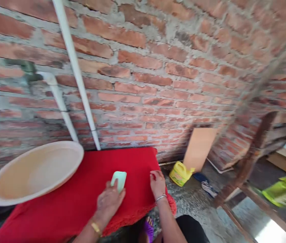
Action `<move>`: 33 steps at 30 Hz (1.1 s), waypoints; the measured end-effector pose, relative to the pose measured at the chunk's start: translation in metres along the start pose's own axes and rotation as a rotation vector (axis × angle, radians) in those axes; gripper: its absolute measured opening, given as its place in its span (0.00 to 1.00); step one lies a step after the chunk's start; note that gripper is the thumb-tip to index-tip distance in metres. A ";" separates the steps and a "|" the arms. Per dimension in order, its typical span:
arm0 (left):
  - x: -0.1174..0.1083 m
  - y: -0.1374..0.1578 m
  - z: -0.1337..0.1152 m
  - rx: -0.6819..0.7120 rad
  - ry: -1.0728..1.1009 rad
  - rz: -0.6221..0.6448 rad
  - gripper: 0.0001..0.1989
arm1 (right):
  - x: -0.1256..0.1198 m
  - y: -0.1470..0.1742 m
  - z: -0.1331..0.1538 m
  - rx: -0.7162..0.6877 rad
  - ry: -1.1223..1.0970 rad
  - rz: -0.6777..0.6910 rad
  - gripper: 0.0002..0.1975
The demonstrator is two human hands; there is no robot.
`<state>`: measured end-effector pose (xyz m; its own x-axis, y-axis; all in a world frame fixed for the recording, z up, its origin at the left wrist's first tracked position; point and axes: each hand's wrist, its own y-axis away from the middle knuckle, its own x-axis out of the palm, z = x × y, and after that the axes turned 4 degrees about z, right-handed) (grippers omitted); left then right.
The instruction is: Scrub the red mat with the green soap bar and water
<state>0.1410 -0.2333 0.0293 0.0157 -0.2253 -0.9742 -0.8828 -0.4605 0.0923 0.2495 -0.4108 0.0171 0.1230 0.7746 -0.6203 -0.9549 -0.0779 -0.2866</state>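
Observation:
My left hand (109, 201) is over a pale green rounded block (120, 178) that looks like a bar of soap or a soap box. Its fingers lie on the block's near part, with the thumb at the right side. The block rests on a red cloth (99, 165) spread over a table. Close to the cloth's right edge is my right hand (157, 184), fingers loosely bent and a gap showing by the thumb; nothing shows in it.
A wide pale basin (67, 148) stands on the table's left side. White pipes (75, 67) run down the brick wall (138, 91). On the floor at right are a yellow jug (180, 173), a leaning board (200, 148), slippers (206, 184) and a wooden frame (249, 165).

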 end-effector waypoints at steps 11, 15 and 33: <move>-0.006 0.015 -0.126 0.348 0.487 0.442 0.29 | -0.040 -0.026 -0.018 0.099 -0.153 -0.156 0.25; -0.025 0.021 -0.073 0.279 0.550 0.421 0.30 | -0.050 -0.029 -0.010 0.276 -0.195 -0.120 0.28; -0.036 0.080 0.165 -0.384 -0.165 -0.017 0.26 | -0.009 -0.028 -0.043 0.418 0.220 0.239 0.33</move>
<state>-0.0076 -0.1201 0.0382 -0.0746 -0.0888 -0.9933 -0.6431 -0.7569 0.1160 0.2870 -0.4430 -0.0006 -0.1005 0.6123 -0.7842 -0.9840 0.0553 0.1693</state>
